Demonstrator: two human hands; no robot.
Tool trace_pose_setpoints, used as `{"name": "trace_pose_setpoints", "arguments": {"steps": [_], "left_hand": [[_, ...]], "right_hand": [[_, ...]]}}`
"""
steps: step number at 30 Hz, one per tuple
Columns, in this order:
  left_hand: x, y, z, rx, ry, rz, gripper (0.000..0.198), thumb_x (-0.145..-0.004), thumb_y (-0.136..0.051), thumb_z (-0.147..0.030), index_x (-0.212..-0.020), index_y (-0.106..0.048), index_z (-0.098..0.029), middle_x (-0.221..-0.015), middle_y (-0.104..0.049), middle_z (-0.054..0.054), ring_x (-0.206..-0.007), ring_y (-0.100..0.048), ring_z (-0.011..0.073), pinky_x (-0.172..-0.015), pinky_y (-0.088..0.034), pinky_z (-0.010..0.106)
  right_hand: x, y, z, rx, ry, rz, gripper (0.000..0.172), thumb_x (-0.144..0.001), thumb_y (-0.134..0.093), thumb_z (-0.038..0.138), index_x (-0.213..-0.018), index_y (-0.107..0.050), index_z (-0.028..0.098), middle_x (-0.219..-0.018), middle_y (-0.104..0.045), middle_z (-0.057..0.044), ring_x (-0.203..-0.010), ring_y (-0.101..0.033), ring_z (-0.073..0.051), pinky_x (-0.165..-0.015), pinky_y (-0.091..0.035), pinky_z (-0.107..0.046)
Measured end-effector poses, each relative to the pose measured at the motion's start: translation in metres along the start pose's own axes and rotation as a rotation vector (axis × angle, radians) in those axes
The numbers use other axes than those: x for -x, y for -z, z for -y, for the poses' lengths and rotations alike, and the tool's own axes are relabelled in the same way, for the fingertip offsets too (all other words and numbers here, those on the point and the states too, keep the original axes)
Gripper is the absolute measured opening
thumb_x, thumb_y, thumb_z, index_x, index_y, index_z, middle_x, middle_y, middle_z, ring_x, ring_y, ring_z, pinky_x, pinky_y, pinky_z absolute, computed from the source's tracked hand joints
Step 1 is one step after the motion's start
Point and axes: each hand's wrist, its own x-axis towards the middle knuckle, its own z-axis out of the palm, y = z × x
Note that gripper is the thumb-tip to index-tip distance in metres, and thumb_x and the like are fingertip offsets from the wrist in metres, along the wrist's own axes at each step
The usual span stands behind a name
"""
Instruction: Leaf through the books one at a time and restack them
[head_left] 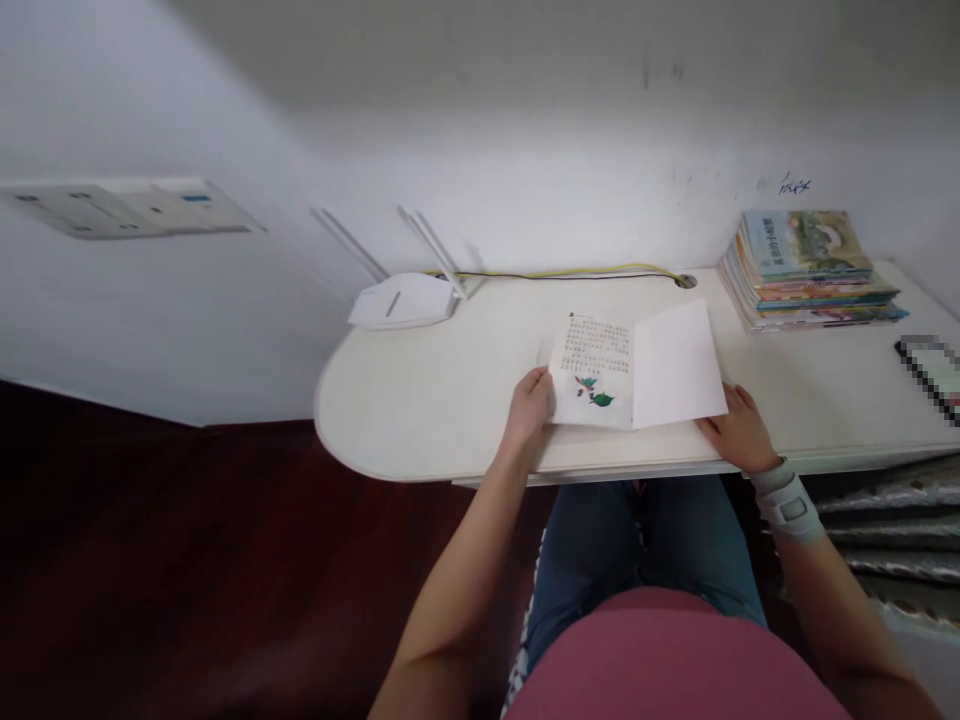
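An open booklet (592,350) lies spread above the white desk near its front edge. Its left page carries lines of print and a small coloured picture with a green leaf; the right page (675,365) is blank white and tilted up. My left hand (531,400) is closed on the left edge of the booklet, thumb on top. At the lower right corner of the blank page, my right hand (739,428) is closed on the edge, some of its fingers hidden behind the paper. A pale band circles my right wrist.
A white router (405,300) with upright antennas stands at the back left of the desk (390,420). Yellow and black cables run along the wall into a hole (685,282). A stack of picture books (814,265) and a blurred-out phone-like object (934,375) lie right.
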Motion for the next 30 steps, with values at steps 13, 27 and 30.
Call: {"name": "trace_pose_setpoints", "arguments": {"steps": [13,27,30], "left_hand": [[0.043,0.015,0.011,-0.82,-0.648,-0.048,0.061,-0.09,-0.046,-0.043,-0.141,-0.038,-0.009,-0.148,-0.037,0.026,-0.14,-0.032,0.0346,-0.113,-0.027,0.053],[0.077,-0.1,0.0,-1.209,-0.816,0.51,0.051,-0.091,-0.041,-0.01,-0.138,-0.051,-0.026,-0.152,-0.039,0.009,-0.143,-0.023,0.0403,-0.108,-0.025,0.069],[0.078,-0.099,0.001,-1.258,-0.814,0.506,0.048,-0.091,-0.042,-0.012,-0.136,-0.054,-0.026,-0.15,-0.042,0.01,-0.142,-0.026,0.0411,-0.107,-0.026,0.07]], "right_hand": [[0.001,-0.003,0.0,-0.012,0.007,0.002,0.044,-0.097,-0.036,0.038,-0.13,-0.057,0.019,-0.142,-0.052,-0.012,-0.131,-0.046,-0.027,-0.108,-0.031,-0.047],[0.0,0.001,-0.001,0.005,-0.009,0.051,0.044,-0.095,-0.045,0.046,-0.131,-0.058,0.026,-0.147,-0.043,-0.017,-0.136,-0.039,-0.035,-0.105,-0.033,-0.052],[0.001,0.002,-0.003,0.003,0.03,0.082,0.05,-0.094,-0.044,0.051,-0.135,-0.055,0.025,-0.148,-0.041,-0.019,-0.137,-0.036,-0.036,-0.106,-0.032,-0.053]]}}
